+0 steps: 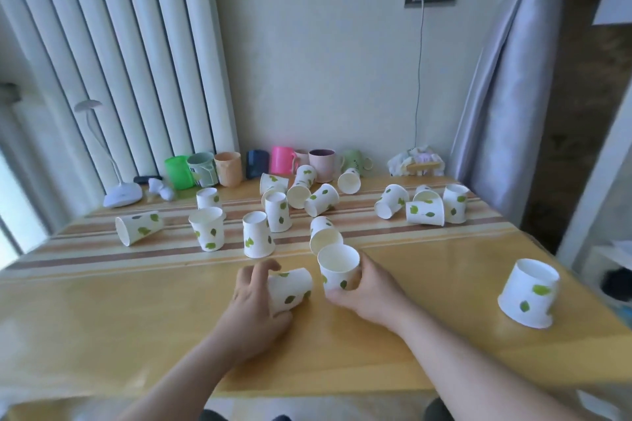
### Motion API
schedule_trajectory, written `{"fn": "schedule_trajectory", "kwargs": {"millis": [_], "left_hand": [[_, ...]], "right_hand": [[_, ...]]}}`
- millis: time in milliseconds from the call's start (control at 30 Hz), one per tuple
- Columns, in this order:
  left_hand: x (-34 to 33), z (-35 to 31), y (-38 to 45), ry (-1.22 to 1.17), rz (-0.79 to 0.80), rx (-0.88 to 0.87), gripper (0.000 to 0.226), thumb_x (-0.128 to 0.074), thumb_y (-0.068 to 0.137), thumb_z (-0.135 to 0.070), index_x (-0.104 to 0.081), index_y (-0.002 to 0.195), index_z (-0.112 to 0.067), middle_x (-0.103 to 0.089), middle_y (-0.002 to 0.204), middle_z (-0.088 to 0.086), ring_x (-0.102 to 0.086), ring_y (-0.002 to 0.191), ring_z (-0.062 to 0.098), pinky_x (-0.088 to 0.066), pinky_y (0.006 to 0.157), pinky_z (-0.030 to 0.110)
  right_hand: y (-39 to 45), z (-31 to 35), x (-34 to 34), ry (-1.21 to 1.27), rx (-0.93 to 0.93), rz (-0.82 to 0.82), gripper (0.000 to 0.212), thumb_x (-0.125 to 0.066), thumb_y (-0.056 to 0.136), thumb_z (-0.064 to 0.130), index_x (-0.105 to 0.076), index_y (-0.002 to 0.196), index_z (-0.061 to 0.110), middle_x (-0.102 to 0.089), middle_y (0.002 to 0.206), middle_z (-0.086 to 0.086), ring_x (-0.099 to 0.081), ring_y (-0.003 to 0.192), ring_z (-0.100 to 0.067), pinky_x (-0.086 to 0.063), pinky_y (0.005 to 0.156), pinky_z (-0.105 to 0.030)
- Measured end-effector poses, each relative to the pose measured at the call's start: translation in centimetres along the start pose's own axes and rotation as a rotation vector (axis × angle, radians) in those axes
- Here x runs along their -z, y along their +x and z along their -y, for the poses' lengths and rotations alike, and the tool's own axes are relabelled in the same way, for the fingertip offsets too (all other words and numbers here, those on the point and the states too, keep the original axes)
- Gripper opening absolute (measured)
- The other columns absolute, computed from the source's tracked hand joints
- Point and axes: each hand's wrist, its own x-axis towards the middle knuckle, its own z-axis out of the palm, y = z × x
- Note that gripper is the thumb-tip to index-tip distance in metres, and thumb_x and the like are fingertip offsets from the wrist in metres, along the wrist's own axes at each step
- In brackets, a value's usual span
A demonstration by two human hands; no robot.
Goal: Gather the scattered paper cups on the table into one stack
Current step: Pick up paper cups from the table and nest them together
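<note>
My left hand (pixel 254 297) grasping a tipped white paper cup with green leaves (pixel 290 289), my right hand (pixel 367 290) grasping an upright leafy paper cup (pixel 338 268), yellow table (pixel 119 318)

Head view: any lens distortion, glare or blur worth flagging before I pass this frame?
Head view: wide-angle bending bows the white ribbed radiator and the yellow striped table edges; daylight from the left puts a soft sheen on the tabletop; the left hand and right hand, each on a leaf-printed white paper cup, are slightly soft, while the far coloured plastic mugs stay readable.
</note>
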Motion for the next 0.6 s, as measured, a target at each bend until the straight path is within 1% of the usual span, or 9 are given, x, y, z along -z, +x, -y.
{"fn": "schedule_trajectory", "kwargs": {"millis": [67,167,233,267,300,333,400,467,600], "left_hand": [[0.7,1.0,0.5,-0.116,-0.033,0.025,0.073,-0.083,0.080,-0.044,-0.034,0.133,-0.053,-0.048,0.137,-0.007,-0.060,0.120,0.022,-0.053,0.106,0.043],[2.9,0.6,1.7,-0.322,-0.258,-0.017,0.079,-0.077,0.073,-0.067,-0.045,0.144,-0.056,-0.064,0.141,-0.011,-0.067,0.124,0.014,-0.058,0.103,0.046],[4.4,-1.5,2.9,-0.384,-0.373,-0.124,0.073,-0.067,0.077,-0.070,-0.043,0.146,-0.061,-0.055,0.149,-0.024,-0.060,0.126,-0.013,-0.053,0.100,0.029],[5.0,-3.1,3.5,-0.395,-0.401,-0.190,0.071,-0.065,0.080,-0.068,-0.039,0.146,-0.064,-0.050,0.149,-0.031,-0.053,0.130,-0.020,-0.049,0.102,0.025],[5.3,-4.4,4.0,-0.398,-0.406,-0.234,0.071,-0.066,0.083,-0.066,-0.036,0.147,-0.066,-0.049,0.149,-0.034,-0.051,0.136,-0.015,-0.048,0.104,0.028],[5.2,-5.7,4.6,-0.394,-0.397,-0.270,0.072,-0.068,0.083,-0.062,-0.039,0.149,-0.063,-0.054,0.146,-0.030,-0.055,0.138,-0.003,-0.049,0.104,0.032],[4.2,-7.3,5.7,-0.325,-0.355,-0.318,0.071,-0.073,0.080,-0.054,-0.048,0.145,-0.043,-0.064,0.132,-0.018,-0.062,0.124,0.011,-0.050,0.097,0.031],[2.6,-8.1,6.8,-0.185,-0.269,-0.310,0.068,-0.077,0.075,-0.047,-0.055,0.138,-0.034,-0.060,0.128,-0.023,-0.056,0.121,0.008,-0.046,0.097,0.028],[-0.3,-7.0,7.8,0.010,-0.070,-0.279,0.073,-0.084,0.076,-0.043,-0.058,0.143,-0.037,-0.056,0.137,-0.017,-0.053,0.124,0.008,-0.049,0.109,0.037]], "right_hand": [[1.2,0.7,-1.3,0.057,-0.002,-0.033,0.067,-0.083,0.065,0.060,-0.061,0.126,0.046,-0.072,0.119,0.025,-0.070,0.113,-0.010,-0.061,0.098,-0.040],[2.1,0.7,-2.2,0.061,0.005,-0.042,0.069,-0.082,0.059,0.065,-0.064,0.122,0.046,-0.074,0.115,0.023,-0.072,0.110,-0.011,-0.062,0.097,-0.042],[2.2,0.6,-2.2,0.066,0.009,-0.043,0.074,-0.081,0.056,0.068,-0.062,0.124,0.048,-0.074,0.117,0.024,-0.071,0.114,-0.011,-0.060,0.099,-0.042],[2.2,0.5,-2.2,0.062,0.016,-0.045,0.075,-0.081,0.055,0.069,-0.061,0.124,0.049,-0.074,0.118,0.024,-0.070,0.115,-0.011,-0.060,0.100,-0.042],[2.1,0.4,-2.2,0.058,0.019,-0.047,0.075,-0.082,0.055,0.069,-0.060,0.124,0.050,-0.074,0.119,0.023,-0.069,0.116,-0.010,-0.059,0.100,-0.042],[2.1,0.4,-2.3,0.056,0.022,-0.050,0.076,-0.083,0.055,0.069,-0.060,0.125,0.050,-0.074,0.119,0.022,-0.069,0.117,-0.010,-0.059,0.101,-0.042],[2.1,0.4,-2.2,0.058,0.017,-0.057,0.079,-0.084,0.055,0.069,-0.060,0.128,0.050,-0.075,0.119,0.021,-0.070,0.116,-0.009,-0.060,0.100,-0.042],[1.9,0.5,-2.1,0.068,0.019,-0.056,0.078,-0.085,0.057,0.067,-0.061,0.128,0.048,-0.076,0.118,0.021,-0.071,0.113,-0.008,-0.061,0.097,-0.041],[1.7,0.6,-2.0,0.073,0.003,-0.048,0.068,-0.088,0.062,0.061,-0.061,0.122,0.045,-0.075,0.101,0.016,-0.072,0.099,-0.009,-0.063,0.090,-0.040]]}}
